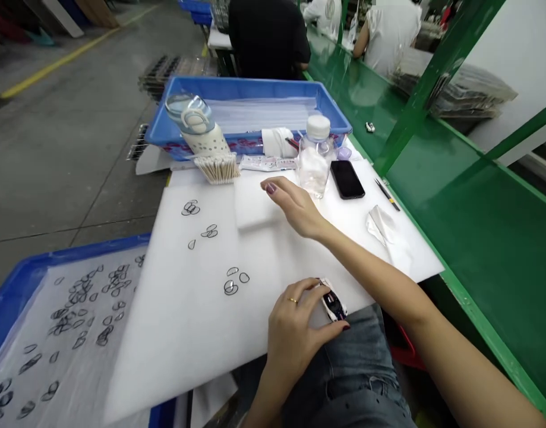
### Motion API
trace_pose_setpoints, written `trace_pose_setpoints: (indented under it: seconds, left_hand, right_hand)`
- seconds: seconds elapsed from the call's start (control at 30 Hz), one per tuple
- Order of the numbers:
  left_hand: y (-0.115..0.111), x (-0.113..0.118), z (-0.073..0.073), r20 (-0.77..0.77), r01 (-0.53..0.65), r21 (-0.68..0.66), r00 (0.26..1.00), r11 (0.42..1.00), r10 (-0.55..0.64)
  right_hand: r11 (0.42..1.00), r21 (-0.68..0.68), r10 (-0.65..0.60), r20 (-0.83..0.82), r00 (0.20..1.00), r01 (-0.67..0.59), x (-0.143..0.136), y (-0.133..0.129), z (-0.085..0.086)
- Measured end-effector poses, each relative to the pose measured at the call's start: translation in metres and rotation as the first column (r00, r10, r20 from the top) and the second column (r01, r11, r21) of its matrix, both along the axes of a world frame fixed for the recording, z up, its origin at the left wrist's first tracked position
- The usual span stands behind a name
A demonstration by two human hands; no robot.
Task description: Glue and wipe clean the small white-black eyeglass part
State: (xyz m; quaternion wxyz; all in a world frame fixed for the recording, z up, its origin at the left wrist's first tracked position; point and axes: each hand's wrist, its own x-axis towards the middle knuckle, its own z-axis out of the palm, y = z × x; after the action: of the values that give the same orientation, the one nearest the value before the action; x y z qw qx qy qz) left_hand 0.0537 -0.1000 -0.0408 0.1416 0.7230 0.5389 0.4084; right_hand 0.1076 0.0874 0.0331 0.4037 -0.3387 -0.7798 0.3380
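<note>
right hand [294,208] out at 12 o'clock, fingers loosely spread, nothing in it, palm down over a white foam block [255,205] on the desk's white foam sheet [188,309]. left hand [294,330] at 6 o'clock, curled round a small black-and-white tool [333,303], gripping it at the sheet's near edge. small lens rings [232,282] lie w/ gaps between, at 10–11 o'clock from the left hand; more clusters farther up. clear bottle w/ white cap [315,157] just beside the right hand at 1 o'clock, black phone [347,179] next to it. cotton swabs [217,168] at 11. blue tray [14,285] at 9 o'clock holds many more rings. two ppl sit at the far end, backs to us.
</note>
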Motion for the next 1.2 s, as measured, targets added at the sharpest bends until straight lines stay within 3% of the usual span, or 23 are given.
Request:
trace_pose_setpoints:
  seconds: [0.1,0.17,0.27,0.33,0.4,0.5,0.6,0.73,0.83,0.93,1.0,1.07,1.13,1.2]
  left_hand:
    - [0.0,0.003,-0.002,-0.035,-0.039,0.007,0.999,0.999,0.039]
    - [0.001,0.005,-0.005,-0.061,-0.08,0.03,0.995,0.996,0.082]
    - [0.002,0.007,-0.009,-0.096,-0.117,0.058,0.988,0.991,0.122]
    - [0.003,0.008,-0.01,-0.114,-0.116,0.065,0.986,0.991,0.123]
    - [0.003,0.007,-0.011,-0.128,-0.118,0.064,0.984,0.991,0.125]
    - [0.001,0.008,-0.01,-0.138,-0.127,0.039,0.982,0.991,0.132]
    - [0.0,0.009,-0.008,-0.137,-0.134,0.01,0.981,0.991,0.134]
    - [0.002,0.011,-0.007,-0.124,-0.15,0.004,0.981,0.989,0.149]
    - [0.004,0.012,-0.006,-0.107,-0.152,0.026,0.982,0.988,0.153]
    - [0.005,0.015,-0.006,-0.087,-0.145,0.034,0.985,0.989,0.148]
    - [0.005,0.016,-0.006,-0.069,-0.153,0.03,0.986,0.988,0.155]
    - [0.006,0.017,-0.006,-0.058,-0.166,0.015,0.984,0.986,0.167]
    - [0.005,0.018,-0.005,-0.053,-0.179,-0.011,0.983,0.984,0.178]
    - [0.005,0.019,-0.005,-0.054,-0.183,-0.036,0.982,0.982,0.181]
  right_hand:
    - [0.984,0.154,-0.071,-0.124,0.99,0.09,0.051,-0.023,0.001]
    - [0.937,0.174,-0.29,-0.094,0.952,0.303,0.098,-0.031,0.001]
    - [0.743,0.105,-0.669,0.148,0.728,0.661,0.158,-0.028,-0.01]
    - [0.654,0.045,-0.731,0.296,0.615,0.756,0.182,-0.022,-0.022]
    - [0.657,-0.034,-0.705,0.327,0.629,0.753,0.192,-0.019,-0.032]
    - [0.69,-0.15,-0.674,0.224,0.704,0.708,0.196,-0.019,-0.037]
    - [0.683,-0.285,-0.688,0.061,0.724,0.673,0.201,-0.021,-0.035]
    - [0.634,-0.353,-0.752,-0.076,0.655,0.688,0.219,-0.032,-0.04]
    - [0.589,-0.28,-0.808,-0.175,0.563,0.758,0.237,-0.037,-0.039]
    - [0.562,-0.159,-0.798,-0.362,0.481,0.812,0.247,-0.029,-0.017]
    - [0.61,-0.122,-0.742,-0.436,0.509,0.783,0.237,-0.018,0.008]
    - [0.707,-0.07,-0.652,-0.45,0.611,0.703,0.209,-0.004,0.033]
    - [0.792,0.075,-0.526,-0.417,0.741,0.605,0.171,0.012,0.055]
    - [0.813,0.256,-0.431,-0.338,0.836,0.523,0.133,0.033,0.071]
